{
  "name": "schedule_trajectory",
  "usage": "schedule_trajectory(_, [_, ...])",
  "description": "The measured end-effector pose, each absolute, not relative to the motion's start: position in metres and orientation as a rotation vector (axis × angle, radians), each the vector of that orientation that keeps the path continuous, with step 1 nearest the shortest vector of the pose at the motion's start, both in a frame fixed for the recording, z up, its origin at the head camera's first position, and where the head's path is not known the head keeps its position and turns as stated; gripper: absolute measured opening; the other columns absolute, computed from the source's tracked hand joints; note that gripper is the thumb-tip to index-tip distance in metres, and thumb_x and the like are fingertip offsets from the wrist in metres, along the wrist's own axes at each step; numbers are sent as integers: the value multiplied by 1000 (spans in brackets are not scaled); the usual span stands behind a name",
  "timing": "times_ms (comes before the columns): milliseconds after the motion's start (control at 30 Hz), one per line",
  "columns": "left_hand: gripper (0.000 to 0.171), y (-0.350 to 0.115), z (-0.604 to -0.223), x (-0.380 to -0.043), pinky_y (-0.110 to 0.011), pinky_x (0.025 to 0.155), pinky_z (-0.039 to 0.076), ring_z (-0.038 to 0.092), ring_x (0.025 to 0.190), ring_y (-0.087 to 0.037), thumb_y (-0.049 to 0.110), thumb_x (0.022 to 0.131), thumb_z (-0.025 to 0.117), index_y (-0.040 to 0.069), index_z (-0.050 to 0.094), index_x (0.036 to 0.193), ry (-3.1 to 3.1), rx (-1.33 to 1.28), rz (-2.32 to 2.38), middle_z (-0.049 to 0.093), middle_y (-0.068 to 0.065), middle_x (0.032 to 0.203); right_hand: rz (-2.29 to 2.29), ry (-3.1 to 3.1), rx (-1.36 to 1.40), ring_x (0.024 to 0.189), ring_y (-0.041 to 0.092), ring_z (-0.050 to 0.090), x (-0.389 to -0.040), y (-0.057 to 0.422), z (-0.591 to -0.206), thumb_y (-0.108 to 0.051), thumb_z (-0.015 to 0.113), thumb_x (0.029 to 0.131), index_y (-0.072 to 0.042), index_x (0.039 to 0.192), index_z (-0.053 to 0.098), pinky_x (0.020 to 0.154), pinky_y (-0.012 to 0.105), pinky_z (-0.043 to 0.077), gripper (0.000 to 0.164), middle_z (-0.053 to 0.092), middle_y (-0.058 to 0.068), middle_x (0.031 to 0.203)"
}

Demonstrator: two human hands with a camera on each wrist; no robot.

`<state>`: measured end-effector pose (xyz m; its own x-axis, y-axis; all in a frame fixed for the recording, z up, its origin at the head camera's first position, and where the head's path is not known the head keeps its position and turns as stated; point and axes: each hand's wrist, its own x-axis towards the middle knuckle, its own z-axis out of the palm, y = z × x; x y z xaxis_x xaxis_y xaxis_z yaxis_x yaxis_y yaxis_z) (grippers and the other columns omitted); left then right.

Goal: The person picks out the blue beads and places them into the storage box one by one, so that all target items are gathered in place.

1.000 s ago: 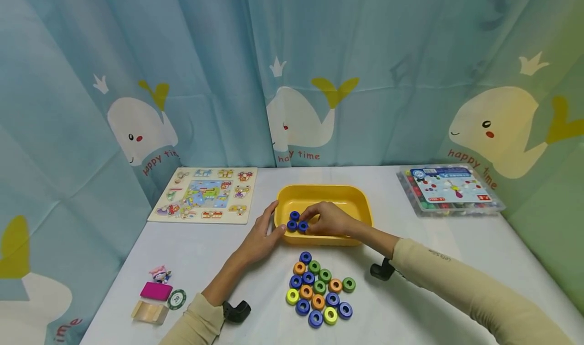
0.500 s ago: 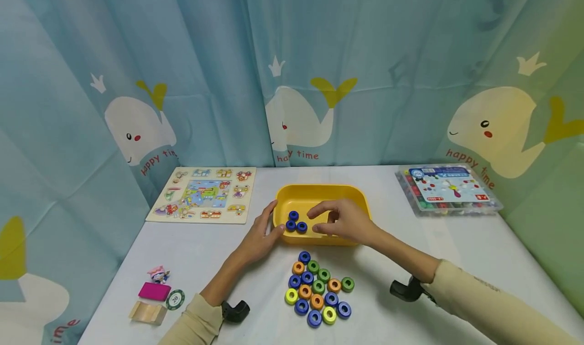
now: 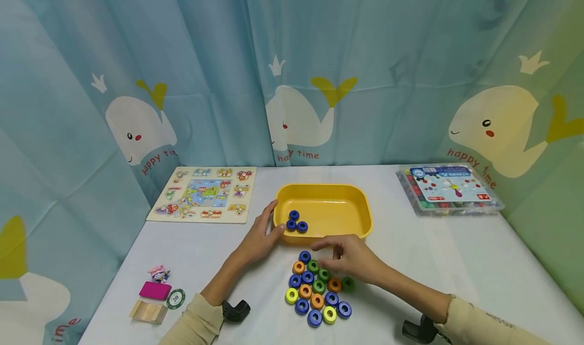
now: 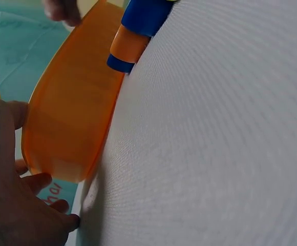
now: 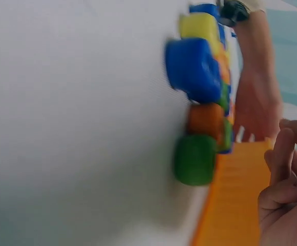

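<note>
My left hand (image 3: 261,237) grips the left end of a yellow plastic tray (image 3: 347,238), thumb over the near corner of the rim and fingers along the outer side. In the left wrist view the tray's wall (image 4: 77,107) looks orange. Inside, three blue rings (image 3: 294,215) lie in the left part. Hovering over the back right of a group of loose rings (image 3: 317,301) is my right hand (image 3: 353,259), index finger and thumb apart with nothing between them. These rings are thick and blue, green, orange and yellow. The hand partly shades a green ring (image 3: 348,284) at the right.
A wooden picture puzzle board (image 3: 201,195) lies back left, and a clear case of colourful parts (image 3: 451,190) back right. Front left are a small figurine (image 3: 159,274), a magenta block (image 3: 155,290), a wooden block (image 3: 148,312) and a green-white chip (image 3: 175,299). A whale-print curtain hangs behind.
My right hand has let go of a blue ring in the tray, lifted away and come back toward me over the loose rings. My left hand stays on the tray.
</note>
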<state>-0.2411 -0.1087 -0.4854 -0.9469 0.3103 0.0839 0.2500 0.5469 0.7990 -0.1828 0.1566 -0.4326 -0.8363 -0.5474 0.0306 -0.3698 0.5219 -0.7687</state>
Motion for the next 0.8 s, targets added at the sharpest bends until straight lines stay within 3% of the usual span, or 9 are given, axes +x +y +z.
schedule_trajectory(200, [68,-109,-486,-242,-45,108,19,20,136,-16,48,92,49,35,14,148,2713,509,1402,21,5,151,-1249,2504,-793,53,11,53,-183,156,-451,-29,70,84,-20,113,67,45,27,47,31,67,-6,102])
schedule_trajectory(800, [67,-109,-487,-242,-45,108,19,20,136,-18,42,93,51,36,13,148,2698,500,1414,21,4,151,-1137,2629,-798,57,6,55,-193,146,-464,-17,59,92,-18,116,66,52,24,48,26,65,-11,91])
